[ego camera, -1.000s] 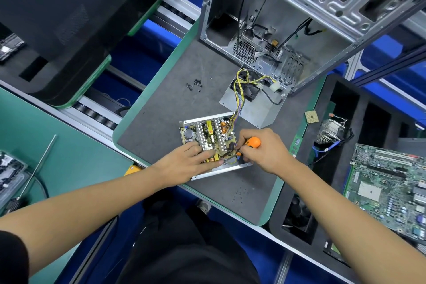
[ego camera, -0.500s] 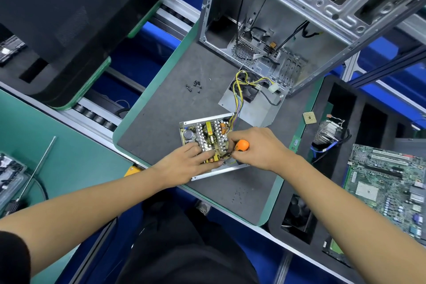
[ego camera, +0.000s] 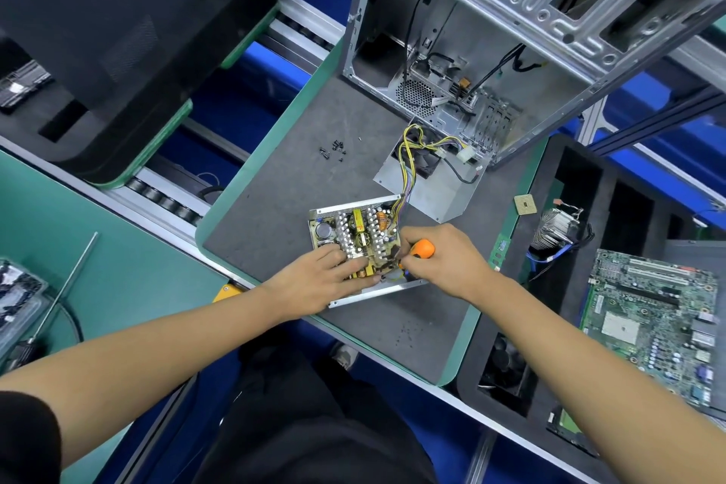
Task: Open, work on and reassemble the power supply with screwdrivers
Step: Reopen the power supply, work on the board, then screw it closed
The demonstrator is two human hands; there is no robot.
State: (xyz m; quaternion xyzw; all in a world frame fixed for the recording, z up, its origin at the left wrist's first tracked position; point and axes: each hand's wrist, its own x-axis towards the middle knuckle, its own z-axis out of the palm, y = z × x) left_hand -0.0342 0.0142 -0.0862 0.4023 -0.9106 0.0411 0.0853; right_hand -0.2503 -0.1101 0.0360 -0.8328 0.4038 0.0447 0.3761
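Observation:
The opened power supply (ego camera: pixel 355 226) lies on the grey mat, its circuit board with heat sinks and a yellow transformer exposed in a shallow metal tray. Yellow wires run from it to its metal cover (ego camera: pixel 432 185) with the fan, lying just behind. My left hand (ego camera: pixel 314 283) rests flat on the near part of the board with straight fingers. My right hand (ego camera: pixel 444 259) grips an orange-handled screwdriver (ego camera: pixel 422 249), whose tip points down at the board's near right corner; the tip itself is hidden between my fingers.
Several small black screws (ego camera: pixel 334 149) lie on the mat (ego camera: pixel 275 208) at the back left. An open computer case (ego camera: pixel 510 31) stands behind. A foam tray on the right holds a heat sink (ego camera: pixel 556 228) and a motherboard (ego camera: pixel 648 318). A long metal rod (ego camera: pixel 66 283) lies at left.
My right hand shifted slightly left along the board's near right corner and back, turning the orange handle. My left hand stayed pressed on the board.

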